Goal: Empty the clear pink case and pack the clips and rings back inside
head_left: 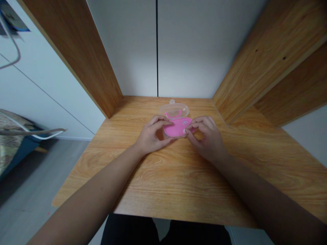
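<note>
A clear plastic case (188, 110) stands on the table with its lid tipped back, away from me. In its near half lies a flat pink oval piece (175, 128) with a small white ring-like shape (185, 122) on it. My left hand (153, 134) grips the case's left end, fingers over the pink piece and thumb along the near edge. The thumb and fingertips of my right hand (205, 136) pinch a small white piece (185, 131) at the right part of the pink surface. Its exact kind is too small to make out.
The wooden tabletop (163, 183) runs back to a white panel (186, 51) with a dark seam. Wooden uprights (84, 58) flank it on both sides. At far left are a white wire rack (51, 136) and a patterned cloth (7, 136) above the grey floor.
</note>
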A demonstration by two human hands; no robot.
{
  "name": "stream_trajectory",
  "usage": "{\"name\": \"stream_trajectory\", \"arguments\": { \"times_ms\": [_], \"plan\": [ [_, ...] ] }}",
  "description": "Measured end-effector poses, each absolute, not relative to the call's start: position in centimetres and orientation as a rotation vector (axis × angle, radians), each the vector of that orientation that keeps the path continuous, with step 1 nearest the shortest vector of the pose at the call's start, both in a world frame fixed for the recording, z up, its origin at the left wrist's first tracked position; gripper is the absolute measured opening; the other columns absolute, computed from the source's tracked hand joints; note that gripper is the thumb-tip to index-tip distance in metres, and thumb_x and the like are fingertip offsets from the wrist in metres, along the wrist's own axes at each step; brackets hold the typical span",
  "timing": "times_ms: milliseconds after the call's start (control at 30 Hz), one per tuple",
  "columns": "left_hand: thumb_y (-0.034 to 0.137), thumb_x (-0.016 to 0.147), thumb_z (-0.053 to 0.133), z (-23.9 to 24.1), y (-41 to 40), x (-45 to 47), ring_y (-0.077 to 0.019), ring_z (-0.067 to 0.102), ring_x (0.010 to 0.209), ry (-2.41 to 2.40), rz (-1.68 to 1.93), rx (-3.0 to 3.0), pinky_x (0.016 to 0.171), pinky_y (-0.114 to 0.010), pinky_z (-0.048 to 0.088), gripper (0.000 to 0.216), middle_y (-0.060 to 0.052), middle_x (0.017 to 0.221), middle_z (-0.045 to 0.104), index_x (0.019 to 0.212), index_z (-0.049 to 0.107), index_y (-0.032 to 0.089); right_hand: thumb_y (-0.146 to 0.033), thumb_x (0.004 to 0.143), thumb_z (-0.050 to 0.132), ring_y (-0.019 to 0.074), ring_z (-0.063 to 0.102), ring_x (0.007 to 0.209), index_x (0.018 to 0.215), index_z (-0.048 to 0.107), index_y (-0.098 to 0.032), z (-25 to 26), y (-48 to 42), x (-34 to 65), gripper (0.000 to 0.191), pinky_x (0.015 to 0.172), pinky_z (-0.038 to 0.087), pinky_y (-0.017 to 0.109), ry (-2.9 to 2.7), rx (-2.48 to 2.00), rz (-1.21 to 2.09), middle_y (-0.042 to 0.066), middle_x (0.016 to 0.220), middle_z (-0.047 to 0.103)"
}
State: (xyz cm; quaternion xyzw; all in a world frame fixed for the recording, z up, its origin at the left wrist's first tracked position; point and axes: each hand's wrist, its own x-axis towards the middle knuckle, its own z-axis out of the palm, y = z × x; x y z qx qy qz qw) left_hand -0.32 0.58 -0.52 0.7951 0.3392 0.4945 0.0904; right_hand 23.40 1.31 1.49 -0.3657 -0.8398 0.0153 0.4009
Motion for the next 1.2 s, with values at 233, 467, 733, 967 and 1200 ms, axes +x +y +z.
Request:
{"name": "stream_trajectory", "arguments": {
  "times_ms": [233, 467, 733, 967, 1200],
  "plan": [
    [0.034, 0.079, 0.08, -0.49, 0.3, 0.14, -0.0234, 0.063, 0.11, 0.902, 1.423, 2.388, 0.095, -0.043, 0.055, 0.045, -0.01, 0.115, 0.063, 0.12, 0.066, 0.023, -0.026, 0.089, 0.065, 0.0337, 0.053, 0.118, 0.088, 0.068, -0.024, 1.07, 1.27, 23.07, 0.003, 0.101, 0.043, 0.055, -2.061, -1.06, 0.011, 0.012, 0.122, 0.059],
    [0.034, 0.08, 0.08, -0.63, 0.36, 0.08, -0.0234, 0.063, 0.11, 0.896, 1.411, 2.39, 0.095, -0.043, 0.056, 0.044, -0.01, 0.116, 0.063, 0.12, 0.066, 0.022, -0.023, 0.086, 0.068, 0.0316, 0.056, 0.116, 0.085, 0.07, -0.025, 0.78, 1.45, 23.01, 0.002, 0.1, 0.046, 0.053, -2.042, -1.031, -0.001, 0.01, 0.121, 0.062],
    [0.034, 0.079, 0.081, -0.54, 0.45, 0.14, -0.0232, 0.064, 0.108, 0.883, 1.438, 2.402, 0.094, -0.042, 0.056, 0.042, -0.011, 0.114, 0.063, 0.117, 0.067, 0.02, -0.023, 0.083, 0.068, 0.03, 0.06, 0.11, 0.084, 0.071, -0.025, 0.46, 1.71, 23.18, 0.003, 0.096, 0.049, 0.052, -2.017, -1.002, -0.04, 0.009, 0.116, 0.065],
    [0.035, 0.079, 0.08, -0.62, 0.6, -0.04, -0.0245, 0.063, 0.11, 0.891, 1.416, 2.393, 0.094, -0.044, 0.056, 0.044, -0.011, 0.114, 0.063, 0.118, 0.067, 0.021, -0.017, 0.08, 0.065, 0.0312, 0.06, 0.109, 0.088, 0.072, -0.025, 0.63, 1.91, 23.68, 0.014, 0.095, 0.05, 0.054, -2.013, -1.035, -0.045, 0.009, 0.117, 0.064],
    [0.033, 0.079, 0.081, -1.01, 0.76, -0.13, -0.0237, 0.063, 0.108, 0.881, 1.412, 2.386, 0.092, -0.042, 0.057, 0.032, -0.011, 0.115, 0.061, 0.107, 0.073, 0.021, -0.017, 0.081, 0.064, 0.0313, 0.06, 0.112, 0.092, 0.073, -0.025, 0.76, 1.69, 23.54, 0.016, 0.093, 0.049, 0.053, -2.109, -0.927, 0.009, 0.01, 0.119, 0.063]
  ]
}}
